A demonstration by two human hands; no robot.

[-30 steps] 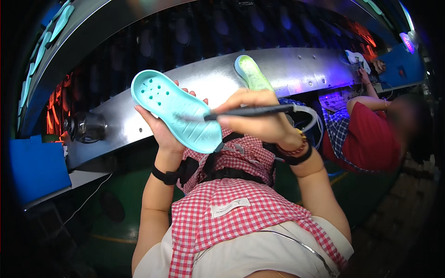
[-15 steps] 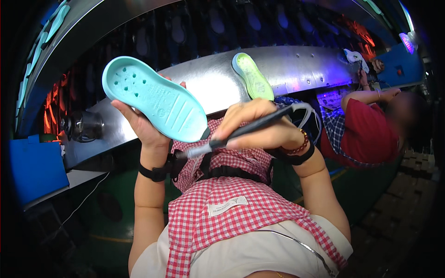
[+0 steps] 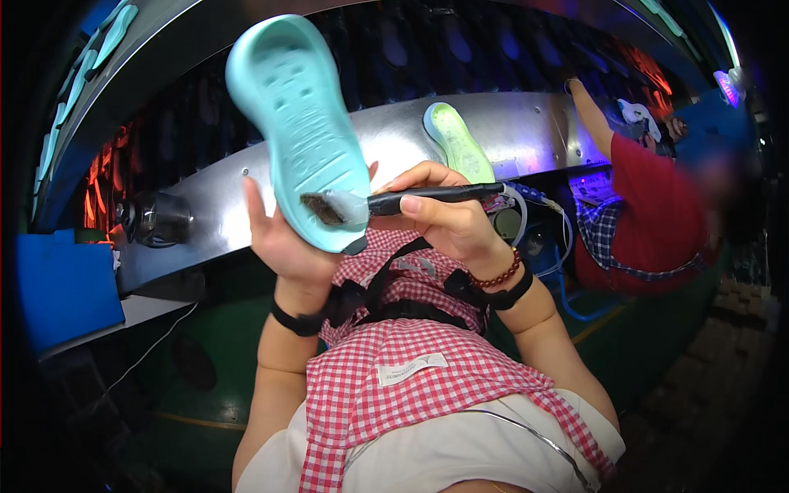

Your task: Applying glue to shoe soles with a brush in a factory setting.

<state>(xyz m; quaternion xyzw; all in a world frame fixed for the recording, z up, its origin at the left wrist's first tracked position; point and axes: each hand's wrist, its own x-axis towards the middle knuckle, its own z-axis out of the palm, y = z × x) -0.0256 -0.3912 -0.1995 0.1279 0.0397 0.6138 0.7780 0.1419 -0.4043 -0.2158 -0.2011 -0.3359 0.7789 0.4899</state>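
A turquoise shoe sole (image 3: 308, 123) with a raised rim is tilted up in front of me, its holed and ribbed inner side showing. My left hand (image 3: 288, 246) grips it from beneath at its near end, thumb apart at the left. In my right hand (image 3: 448, 215) is a brush (image 3: 436, 194) with a black handle fed by a thin tube. Its dark bristles touch the inside of the sole near the closer end. A yellow-green shoe sole (image 3: 460, 144) lies on the metal ledge just beyond my right hand.
A curved metal ledge (image 3: 222, 201) runs across in front, with dark rows of soles behind it. At the left stand a dark glass jar (image 3: 160, 220) and a blue box (image 3: 70, 283). Another person in a red top (image 3: 657, 214) works at the right, an arm reaching toward the ledge.
The turquoise sole has turned more upright, its far end swinging up and right. My right hand has brought the brush from beside the sole onto its inner face. The other person's arm has reached out.
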